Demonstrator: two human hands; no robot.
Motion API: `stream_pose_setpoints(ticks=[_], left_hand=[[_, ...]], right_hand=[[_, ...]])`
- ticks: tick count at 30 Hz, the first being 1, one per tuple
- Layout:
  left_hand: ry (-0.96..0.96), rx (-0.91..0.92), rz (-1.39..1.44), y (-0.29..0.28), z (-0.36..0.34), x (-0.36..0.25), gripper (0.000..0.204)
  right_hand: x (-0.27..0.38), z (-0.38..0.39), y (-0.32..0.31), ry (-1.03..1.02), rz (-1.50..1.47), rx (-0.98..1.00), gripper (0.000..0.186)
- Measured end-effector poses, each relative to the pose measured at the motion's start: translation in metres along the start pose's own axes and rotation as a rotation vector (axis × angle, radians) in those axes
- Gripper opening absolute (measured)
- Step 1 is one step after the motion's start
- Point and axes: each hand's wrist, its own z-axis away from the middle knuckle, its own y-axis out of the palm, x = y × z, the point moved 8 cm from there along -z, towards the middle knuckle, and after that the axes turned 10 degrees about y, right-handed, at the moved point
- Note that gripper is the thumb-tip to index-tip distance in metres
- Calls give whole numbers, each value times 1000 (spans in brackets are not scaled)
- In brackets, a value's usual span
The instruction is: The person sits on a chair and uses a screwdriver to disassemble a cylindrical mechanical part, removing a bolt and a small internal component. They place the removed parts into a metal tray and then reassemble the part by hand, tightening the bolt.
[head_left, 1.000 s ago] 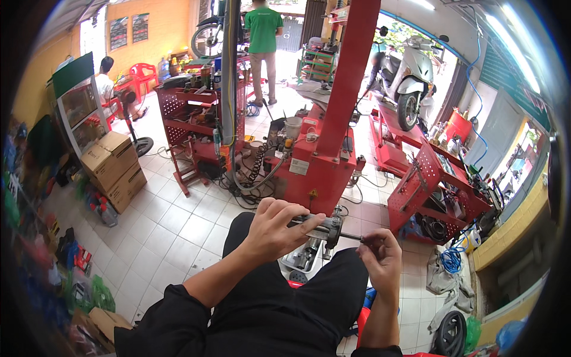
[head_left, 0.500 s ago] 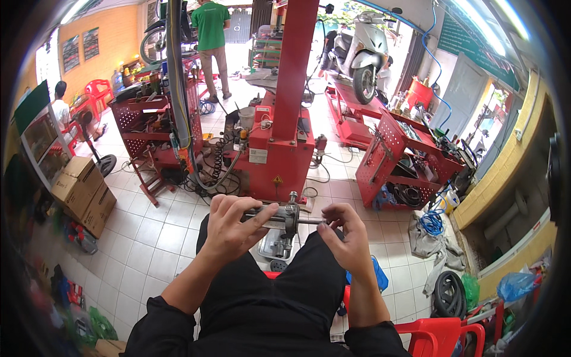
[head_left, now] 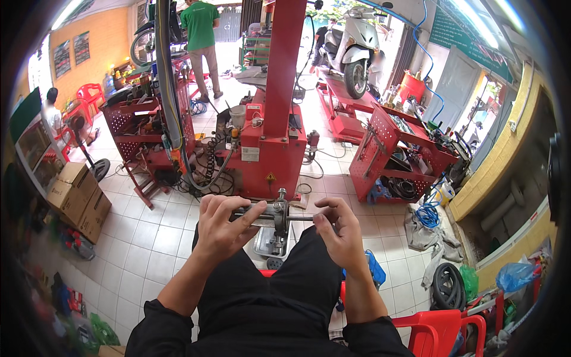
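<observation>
Above my lap, my left hand is wrapped round a grey metal mechanical part with a cylindrical body, a flange and bolt-like stubs. Its exact kind does not show. From the flange a thin metal rod sticks out to the right. The thumb and forefinger of my right hand close on the outer end of this rod, while the other fingers curl loosely. My left fingers and palm hide much of the cylinder. Below the part, between my knees, stands a shallow grey tray with small parts in it.
Ahead is a red lift post with a base, with hoses and cables about it. Red tool carts flank it. A scooter stands on a red ramp. Cardboard boxes are left; a red chair and tyres right.
The view has shifted slightly, so the surroundings sit a little further left. Both hands keep their hold on the metal part and rod; the right fingers have moved only slightly.
</observation>
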Motion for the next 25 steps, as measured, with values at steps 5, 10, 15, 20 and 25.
stream_pose_setpoints(ticks=[5,10,15,20,25], left_hand=[[4,11,0,2,-2,-1,57],[-6,36,-18,2,1,1,57],[1,38,-15,3,0,1,58],[-2,35,-14,4,0,1,57],[7,30,-10,3,0,0,58]], right_hand=[[-10,-1,2,-35,63,99,17],[-6,0,3,-27,-4,56,16],[-6,-1,4,-33,82,92,19],[7,-1,1,-170,62,11,13],[-21,-4,5,171,-52,142,28]])
